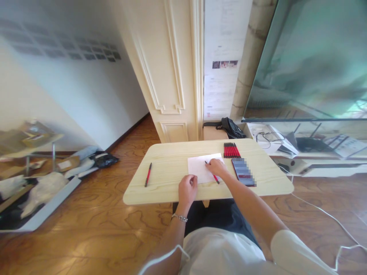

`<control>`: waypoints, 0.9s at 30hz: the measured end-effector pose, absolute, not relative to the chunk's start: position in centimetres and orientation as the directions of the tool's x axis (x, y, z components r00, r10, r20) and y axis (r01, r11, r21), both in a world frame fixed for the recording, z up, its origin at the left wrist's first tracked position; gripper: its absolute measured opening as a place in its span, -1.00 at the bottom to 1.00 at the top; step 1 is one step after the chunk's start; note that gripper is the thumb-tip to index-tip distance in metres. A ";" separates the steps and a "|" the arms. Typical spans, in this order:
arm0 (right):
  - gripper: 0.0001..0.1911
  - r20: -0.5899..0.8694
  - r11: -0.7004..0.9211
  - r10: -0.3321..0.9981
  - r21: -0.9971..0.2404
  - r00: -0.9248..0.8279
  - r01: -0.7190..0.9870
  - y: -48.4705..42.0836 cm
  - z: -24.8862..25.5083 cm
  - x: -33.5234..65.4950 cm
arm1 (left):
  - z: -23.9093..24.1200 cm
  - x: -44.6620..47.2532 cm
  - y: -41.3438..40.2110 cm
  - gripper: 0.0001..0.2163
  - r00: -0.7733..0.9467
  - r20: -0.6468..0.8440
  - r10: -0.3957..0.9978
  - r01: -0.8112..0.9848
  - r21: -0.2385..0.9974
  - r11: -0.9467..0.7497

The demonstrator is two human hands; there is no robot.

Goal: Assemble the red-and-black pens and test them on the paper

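Note:
A sheet of white paper [197, 165] lies on the light wooden table [169, 152]. My right hand [217, 168] is over its right part, fingers pinched on the upper end of a red and black pen [216, 179], which lies slanted across the paper. At the paper's lower left corner rests my left hand [187, 190], fingers curled in, with no object showing in them. Another red and black pen [148, 175] lies alone on the left side of the table. Beyond my right hand, several similar pens [232, 150] lie side by side in a row.
To the right of the paper is a phone [242, 172] with a blurred screen. Behind the table sit a black bag [229, 128] and a white box [263, 137] with cables. A white cable [321, 209] runs over the floor at right; a cluttered tray [43, 208] stands at left.

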State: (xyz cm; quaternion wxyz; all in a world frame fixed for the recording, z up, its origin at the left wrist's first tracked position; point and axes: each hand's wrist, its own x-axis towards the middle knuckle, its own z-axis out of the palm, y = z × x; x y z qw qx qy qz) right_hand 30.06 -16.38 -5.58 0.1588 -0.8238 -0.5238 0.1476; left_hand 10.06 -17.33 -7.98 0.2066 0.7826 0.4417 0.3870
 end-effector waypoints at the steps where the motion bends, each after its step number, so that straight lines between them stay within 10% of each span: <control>1: -0.59 -0.069 -0.388 0.912 -0.459 0.404 0.799 -16.4 -5.7 30.3 | -8.1 10.1 -17.3 -0.79 0.304 0.427 0.851 0.525 0.671 -0.524; 11: -0.60 -0.001 -0.232 0.940 -0.738 0.342 0.634 -17.8 -5.3 30.8 | -7.3 10.1 -17.8 -0.78 0.256 0.389 0.885 0.445 0.765 -0.465; 16: -0.63 0.038 -0.016 0.958 -0.983 0.285 0.183 -20.2 -5.4 28.2 | -6.0 12.1 -19.4 -0.71 0.370 0.203 0.906 0.129 0.955 -0.267; 21: -0.59 0.006 0.029 0.949 -0.997 0.314 -0.067 -22.1 -5.0 26.2 | -5.8 14.5 -20.7 -0.64 0.464 0.040 0.885 -0.141 0.990 0.029; 27: -0.61 0.081 0.079 0.863 -0.997 0.498 0.024 -22.6 -4.2 25.6 | -6.8 15.3 -21.6 -0.68 0.370 0.021 0.929 -0.188 0.981 0.053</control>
